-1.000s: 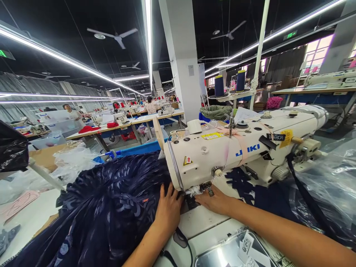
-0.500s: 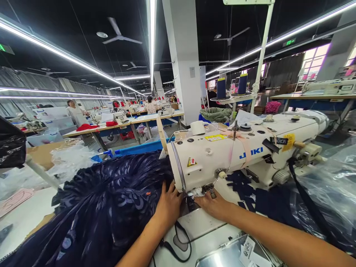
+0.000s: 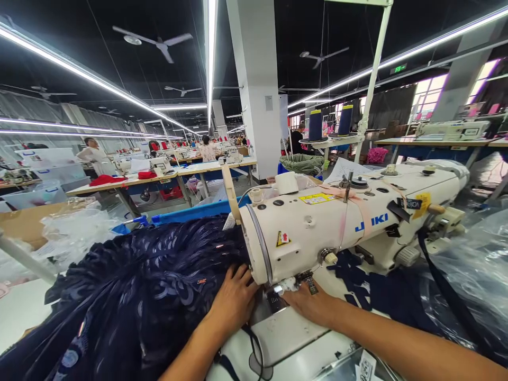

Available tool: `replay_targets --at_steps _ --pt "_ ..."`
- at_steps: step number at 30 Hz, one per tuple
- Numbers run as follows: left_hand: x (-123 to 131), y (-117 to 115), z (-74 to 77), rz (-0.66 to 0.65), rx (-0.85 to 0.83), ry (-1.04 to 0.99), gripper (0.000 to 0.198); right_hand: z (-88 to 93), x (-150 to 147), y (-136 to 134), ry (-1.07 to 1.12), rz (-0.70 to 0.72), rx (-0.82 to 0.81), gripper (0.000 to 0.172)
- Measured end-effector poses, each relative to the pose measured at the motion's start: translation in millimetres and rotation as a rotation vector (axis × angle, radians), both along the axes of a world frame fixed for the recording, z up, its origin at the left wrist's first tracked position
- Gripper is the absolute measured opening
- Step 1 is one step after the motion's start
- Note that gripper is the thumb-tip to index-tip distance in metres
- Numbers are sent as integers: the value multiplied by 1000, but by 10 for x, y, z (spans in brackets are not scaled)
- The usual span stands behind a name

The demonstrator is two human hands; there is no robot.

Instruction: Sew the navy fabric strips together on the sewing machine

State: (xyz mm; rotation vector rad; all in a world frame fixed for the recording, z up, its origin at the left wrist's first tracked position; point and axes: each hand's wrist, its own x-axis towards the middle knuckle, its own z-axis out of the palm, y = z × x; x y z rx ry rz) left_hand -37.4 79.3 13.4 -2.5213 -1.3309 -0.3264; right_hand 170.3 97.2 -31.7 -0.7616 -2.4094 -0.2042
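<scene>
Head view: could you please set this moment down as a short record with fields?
Setting: sewing workshop, other people at tables far behind
Machine: white sewing machine on a white table
Fabric: dark blue patterned fabric heaped left of the machine
Left hand: left hand flat, fingers spread, on the fabric beside the machine head
Right hand: right hand on the machine bed under the head, fingertips hidden
Thread: two blue thread cones on a stand behind

Blue thread cone point(image 3: 315, 125), white pillar point(image 3: 260, 90), crumpled clear plastic point(image 3: 75, 233) at left.
</scene>
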Motion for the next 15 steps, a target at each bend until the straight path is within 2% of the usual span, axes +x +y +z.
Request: replay_targets --at_steps 3,5,11,13,15 --pt "5 -17 -10 1 -28 -8 22 -151 43 36 -175 -31 275 43" --pt "15 -28 -30 -3 2 -32 21 -225 58 56 -226 -41 358 41" --pt "25 -103 -85 -105 250 -267 26 -323 21 104 -144 -24 394 31" --pt "43 -179 -76 -101 323 -361 28 -363 -10 132 -112 -28 396 28" --pt "82 -270 -43 -50 322 -524 28 -407 -44 166 -81 -61 388 25"
